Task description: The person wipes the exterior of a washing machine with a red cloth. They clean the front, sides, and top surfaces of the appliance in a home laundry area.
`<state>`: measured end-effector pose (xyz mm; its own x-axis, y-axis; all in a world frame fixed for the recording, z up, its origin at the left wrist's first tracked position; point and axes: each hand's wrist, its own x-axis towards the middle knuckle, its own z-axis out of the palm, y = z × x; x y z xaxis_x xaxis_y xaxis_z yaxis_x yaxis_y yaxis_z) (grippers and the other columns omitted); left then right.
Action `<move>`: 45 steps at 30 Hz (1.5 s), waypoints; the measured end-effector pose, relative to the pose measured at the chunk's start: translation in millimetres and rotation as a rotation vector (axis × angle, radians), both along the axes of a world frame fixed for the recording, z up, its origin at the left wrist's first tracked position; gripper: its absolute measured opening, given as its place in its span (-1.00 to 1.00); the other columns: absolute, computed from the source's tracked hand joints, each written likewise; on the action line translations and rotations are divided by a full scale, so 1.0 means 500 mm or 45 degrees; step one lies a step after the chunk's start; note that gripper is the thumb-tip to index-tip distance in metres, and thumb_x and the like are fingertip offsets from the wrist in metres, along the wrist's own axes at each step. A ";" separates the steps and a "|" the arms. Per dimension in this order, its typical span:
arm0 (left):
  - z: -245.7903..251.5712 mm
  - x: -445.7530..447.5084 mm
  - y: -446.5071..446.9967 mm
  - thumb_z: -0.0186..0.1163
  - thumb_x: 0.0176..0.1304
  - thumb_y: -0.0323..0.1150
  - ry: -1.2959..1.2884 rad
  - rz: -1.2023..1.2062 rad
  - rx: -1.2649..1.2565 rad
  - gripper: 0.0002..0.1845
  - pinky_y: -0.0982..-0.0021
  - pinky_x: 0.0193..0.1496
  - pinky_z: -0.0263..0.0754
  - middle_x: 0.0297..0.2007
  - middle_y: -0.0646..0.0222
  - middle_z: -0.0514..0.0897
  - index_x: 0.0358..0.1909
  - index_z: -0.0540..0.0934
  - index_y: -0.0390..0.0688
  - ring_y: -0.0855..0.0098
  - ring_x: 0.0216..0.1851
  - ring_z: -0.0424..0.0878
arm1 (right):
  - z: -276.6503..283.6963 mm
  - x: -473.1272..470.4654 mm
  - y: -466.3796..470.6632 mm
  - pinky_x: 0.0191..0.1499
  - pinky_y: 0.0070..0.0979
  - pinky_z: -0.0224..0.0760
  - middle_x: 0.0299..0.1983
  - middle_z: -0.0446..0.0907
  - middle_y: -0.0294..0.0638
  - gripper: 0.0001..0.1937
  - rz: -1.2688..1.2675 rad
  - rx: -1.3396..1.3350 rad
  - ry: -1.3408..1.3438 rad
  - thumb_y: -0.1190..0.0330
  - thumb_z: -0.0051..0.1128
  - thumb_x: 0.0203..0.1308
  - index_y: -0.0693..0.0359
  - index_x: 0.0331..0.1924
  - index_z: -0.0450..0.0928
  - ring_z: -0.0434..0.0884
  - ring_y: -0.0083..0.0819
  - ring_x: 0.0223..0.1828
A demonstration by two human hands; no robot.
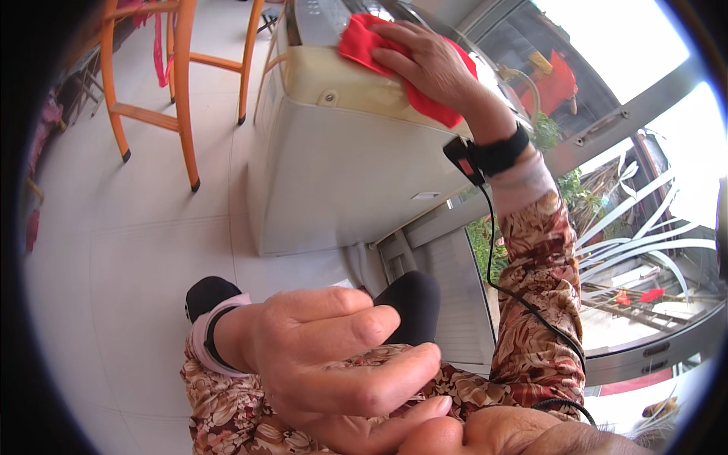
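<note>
My right hand [424,62] presses a red cloth [364,42] against the yellowed top rim of a white washing machine [352,153]. The cloth spreads out on both sides of my fingers and hangs a little over the machine's edge. Close to the camera, in front of my patterned clothing, is my left hand [335,352]. Its fingers are loosely bent and apart, and nothing shows between them. Part of the machine's control panel [321,20] is visible beyond the cloth.
Orange stool legs [185,96] stand on the pale tiled floor [153,256] left of the machine. A sliding glass door frame [603,133] runs along the right, with plants [580,193] behind it. A black cable [492,250] hangs from my right wrist. A grey hose [361,264] lies near the machine's base.
</note>
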<state>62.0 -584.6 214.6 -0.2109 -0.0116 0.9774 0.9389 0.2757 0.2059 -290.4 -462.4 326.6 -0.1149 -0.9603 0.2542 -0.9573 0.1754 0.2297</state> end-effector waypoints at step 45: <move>-0.209 -0.350 -0.105 0.52 0.40 -0.15 -0.544 0.971 0.268 -0.30 0.06 0.34 0.59 0.24 0.05 0.63 0.43 0.54 -0.34 -0.01 0.27 0.64 | -0.418 0.098 0.201 0.67 0.39 -0.04 0.62 0.29 0.33 -0.35 -0.569 -1.135 0.531 0.20 0.49 0.25 0.16 0.39 0.52 0.21 0.39 0.66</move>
<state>-113.1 -637.3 110.0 -0.4177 -0.4674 0.7792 0.3480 0.7099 0.6124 -241.3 -361.8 117.6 -0.1512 -0.3032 0.9408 -0.6412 0.7545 0.1401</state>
